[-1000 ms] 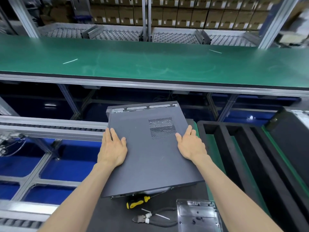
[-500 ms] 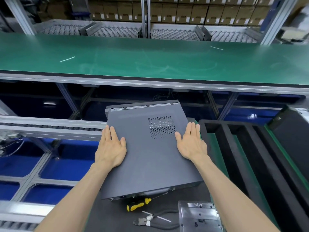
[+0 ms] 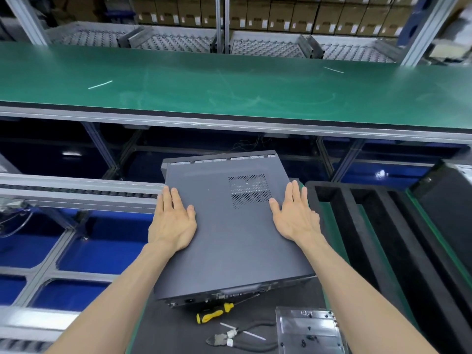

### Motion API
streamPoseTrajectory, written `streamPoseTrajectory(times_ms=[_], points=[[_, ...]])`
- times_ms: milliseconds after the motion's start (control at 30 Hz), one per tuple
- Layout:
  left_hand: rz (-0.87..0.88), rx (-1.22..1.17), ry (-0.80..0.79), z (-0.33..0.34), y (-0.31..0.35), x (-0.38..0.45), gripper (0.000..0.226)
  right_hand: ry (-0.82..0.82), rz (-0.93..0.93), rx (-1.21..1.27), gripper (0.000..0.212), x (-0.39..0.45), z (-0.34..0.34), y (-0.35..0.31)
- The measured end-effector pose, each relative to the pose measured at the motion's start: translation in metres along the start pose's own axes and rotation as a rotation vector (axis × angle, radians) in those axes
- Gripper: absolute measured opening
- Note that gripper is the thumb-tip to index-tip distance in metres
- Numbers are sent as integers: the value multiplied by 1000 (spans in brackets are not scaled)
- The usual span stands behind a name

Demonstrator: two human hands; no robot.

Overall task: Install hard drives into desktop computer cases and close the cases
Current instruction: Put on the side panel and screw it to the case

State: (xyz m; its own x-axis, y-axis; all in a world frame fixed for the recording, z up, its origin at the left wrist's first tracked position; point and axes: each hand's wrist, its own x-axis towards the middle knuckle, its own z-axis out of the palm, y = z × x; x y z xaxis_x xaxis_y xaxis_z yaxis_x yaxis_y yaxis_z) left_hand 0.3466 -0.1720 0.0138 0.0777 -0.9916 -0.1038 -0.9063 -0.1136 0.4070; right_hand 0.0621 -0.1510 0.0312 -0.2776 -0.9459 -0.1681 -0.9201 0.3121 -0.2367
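Closed computer case [image 3: 229,233] flat on the desk [image 3: 163,330], long axis running away from the person; left hand [image 3: 172,223] and right hand [image 3: 296,217] press its lid, fingers straight, one near each side edge.

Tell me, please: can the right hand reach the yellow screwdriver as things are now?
Probably yes. The right hand lies flat on the case, holding nothing, and the screwdriver lies uncovered just below the case's near edge, with nothing between.

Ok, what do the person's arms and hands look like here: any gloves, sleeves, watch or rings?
Both forearms are bare up to the frame edge: no sleeves in view. The left hand and right hand wear no gloves, and no watch, wristband or ring shows.
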Motion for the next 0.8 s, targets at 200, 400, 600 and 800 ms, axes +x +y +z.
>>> streamPoseTrajectory(times_ms=[200, 400, 600, 800], points=[[14, -9, 0, 1, -6, -10, 70, 13, -14, -35, 74, -11, 5, 4], [25, 7, -13, 3, -7, -14, 71, 9, -15, -19, 74, -14, 8, 5], [32, 8, -28, -2, -6, -5, 71, 22, -6, 13, 75, -9, 4, 3], [12, 17, -27, -1, -5, -8, 72, 35, -2, 64, 75, -7, 4, 2]])
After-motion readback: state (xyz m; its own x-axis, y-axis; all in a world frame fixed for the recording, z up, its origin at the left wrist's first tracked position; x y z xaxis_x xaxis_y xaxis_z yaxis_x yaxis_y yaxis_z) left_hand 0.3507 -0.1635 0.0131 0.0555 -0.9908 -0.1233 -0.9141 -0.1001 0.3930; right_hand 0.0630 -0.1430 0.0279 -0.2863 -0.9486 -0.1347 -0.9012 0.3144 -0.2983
